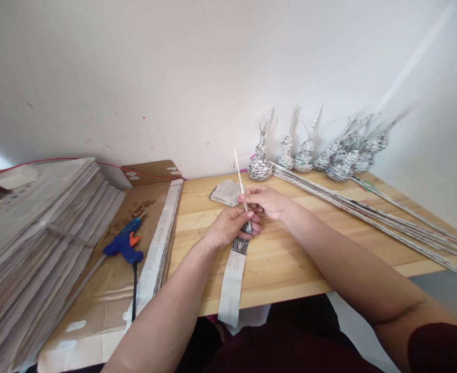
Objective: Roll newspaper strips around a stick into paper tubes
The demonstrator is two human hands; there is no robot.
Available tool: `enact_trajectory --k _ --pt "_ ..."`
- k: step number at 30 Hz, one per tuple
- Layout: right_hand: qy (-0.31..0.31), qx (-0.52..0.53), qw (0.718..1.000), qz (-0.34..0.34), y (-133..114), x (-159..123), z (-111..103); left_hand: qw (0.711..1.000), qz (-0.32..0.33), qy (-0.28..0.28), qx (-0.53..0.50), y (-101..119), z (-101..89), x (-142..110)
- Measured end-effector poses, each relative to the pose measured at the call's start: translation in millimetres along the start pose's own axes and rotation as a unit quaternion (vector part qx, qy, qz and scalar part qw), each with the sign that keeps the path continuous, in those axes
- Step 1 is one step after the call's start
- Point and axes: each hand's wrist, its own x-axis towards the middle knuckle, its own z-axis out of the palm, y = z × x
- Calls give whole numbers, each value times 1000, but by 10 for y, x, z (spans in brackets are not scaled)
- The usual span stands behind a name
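Above the wooden table, both hands are closed on one newspaper strip [234, 269], whose upper end is rolled into a thin tube. My right hand [265, 202] pinches the tube between thumb and fingertips, and its narrow white tip points up toward the wall. Just below and to the left, my left hand [234, 225] grips the strip where the flat paper meets the rolled part. The flat end hangs down past the table's front edge. A folded grey cloth [226, 192] lies on the table right behind my hands.
Woven paper figures [260, 163] stand along the wall at right. Long rolled paper tubes [329, 199] lie across the table's right side. At left are a blue glue gun [123, 246] on cardboard [96, 290], newspaper strips [160, 235] and a tall newspaper stack [38, 248].
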Motion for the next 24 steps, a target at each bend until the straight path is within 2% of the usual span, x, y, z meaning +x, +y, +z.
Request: enact_trajectory --k 6,11,16,17,22,24 --pt "-68 -60 996 -10 -34 -43 -26 1000 10 1 -4 8 5 -10" --pt "-2 -38 999 -27 -23 -28 -40 1000 -1 -13 -8 4 11 -8" --pt "-93 -47 995 6 -20 -19 -98 1000 4 -9 -9 20 5 -22" --pt "-95 -50 994 4 -24 -19 -101 1000 5 -8 -8 20 4 -25" --pt "5 -17 999 -31 -48 -23 -73 1000 2 -27 0 10 1 -29" --pt "-5 -12 999 -35 -55 -27 -80 1000 3 -30 1 2 -2 -26"
